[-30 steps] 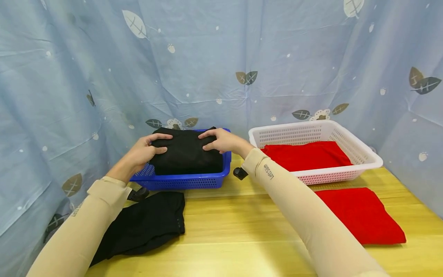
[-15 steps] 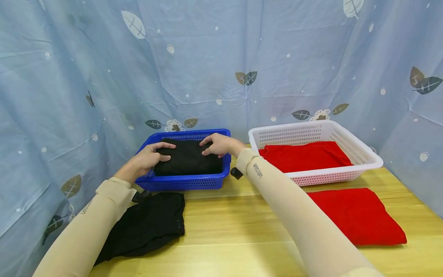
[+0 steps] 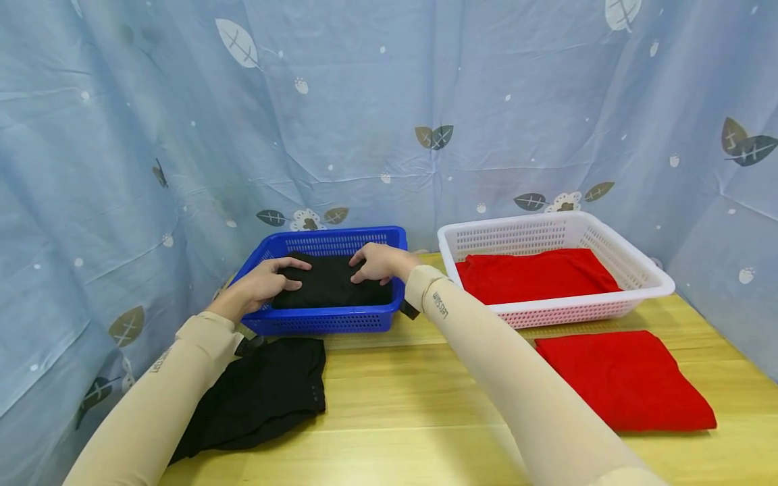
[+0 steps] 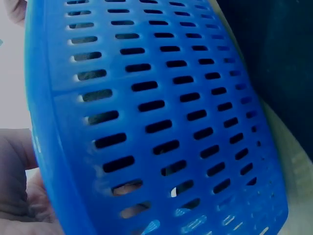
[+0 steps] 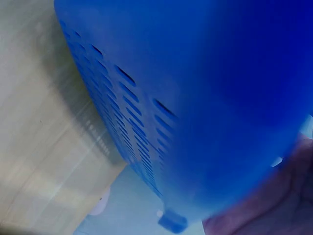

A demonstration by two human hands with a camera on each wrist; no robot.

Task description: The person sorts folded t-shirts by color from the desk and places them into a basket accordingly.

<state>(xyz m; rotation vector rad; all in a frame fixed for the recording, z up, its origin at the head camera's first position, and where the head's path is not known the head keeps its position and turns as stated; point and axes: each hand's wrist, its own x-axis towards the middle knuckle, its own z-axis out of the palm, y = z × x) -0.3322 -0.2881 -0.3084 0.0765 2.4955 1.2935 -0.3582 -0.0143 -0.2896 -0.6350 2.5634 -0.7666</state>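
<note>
In the head view, a folded black garment (image 3: 331, 287) lies inside the blue plastic basket (image 3: 316, 319). My left hand (image 3: 260, 283) rests at the garment's left side, its index finger and thumb stretched over the cloth. At the right end, my right hand (image 3: 379, 263) touches the cloth with fingers pointing left. The lower fingers of both hands are partly hidden. In the left wrist view the slotted basket wall (image 4: 161, 103) covers most of the scene. The basket's wall (image 5: 146, 73) also fills much of the right wrist view, with part of the right hand (image 5: 274, 196) beyond it.
Another black garment (image 3: 267, 391) lies on the wooden table (image 3: 413, 405), in front of the blue basket. To the right stands a white basket (image 3: 644, 283) containing red cloth (image 3: 535, 273). A folded red garment (image 3: 632, 381) lies before it. A blue curtain (image 3: 377, 101) hangs behind.
The folded black garment has sunk from above the basket's far rim down into the basket. Both hands have moved down with it and slightly inward.
</note>
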